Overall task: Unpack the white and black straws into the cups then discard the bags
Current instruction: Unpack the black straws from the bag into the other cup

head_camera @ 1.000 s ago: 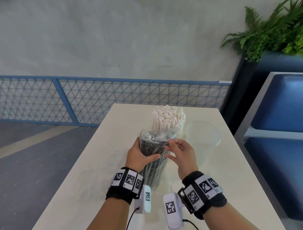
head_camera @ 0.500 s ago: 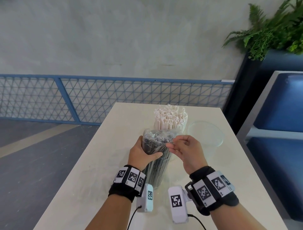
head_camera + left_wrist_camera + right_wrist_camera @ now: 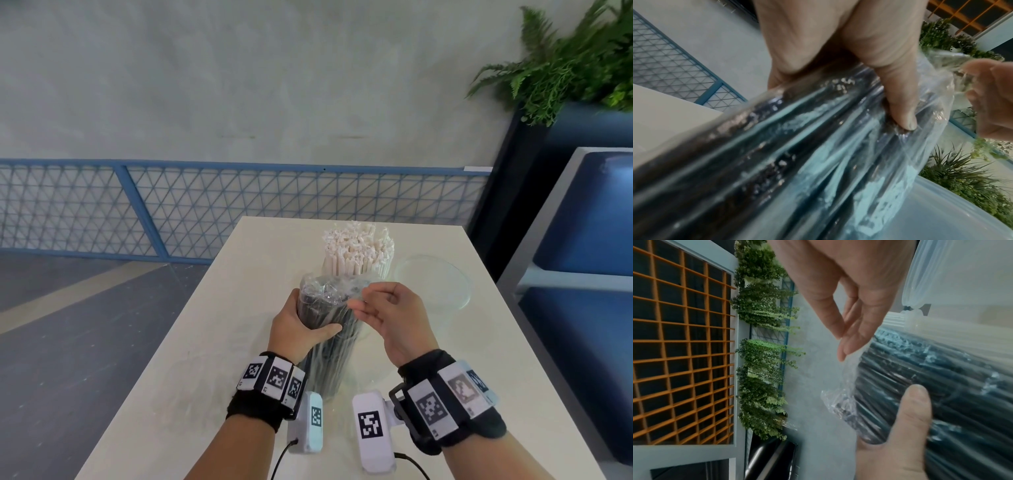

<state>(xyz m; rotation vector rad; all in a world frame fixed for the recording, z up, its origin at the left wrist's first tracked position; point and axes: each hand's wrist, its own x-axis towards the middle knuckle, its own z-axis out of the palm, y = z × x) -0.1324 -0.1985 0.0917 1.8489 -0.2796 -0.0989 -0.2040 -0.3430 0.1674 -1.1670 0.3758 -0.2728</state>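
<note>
A clear plastic bag of black straws [image 3: 327, 305] stands upright on the table, its lower part inside a clear cup [image 3: 334, 373]. My left hand [image 3: 301, 325] grips the bag around its upper half, thumb across the front [image 3: 898, 104]. My right hand [image 3: 380, 308] pinches the loose film at the bag's top right edge [image 3: 842, 352]. Black straws show through the film [image 3: 941, 386]. Behind stand the white straws [image 3: 358, 250], unwrapped and upright; the cup that holds them is mostly hidden by the bag.
An empty clear cup [image 3: 435, 284] stands right of the white straws. The pale table [image 3: 191, 394] is narrow, with floor dropping off on its left. Blue seats [image 3: 589, 219] and a planter [image 3: 565, 68] stand at the right, a blue mesh fence [image 3: 239, 205] behind.
My right hand has shifted a little to the right at the bag's top, drawing the film with it. The left hand keeps its grip on the bag.
</note>
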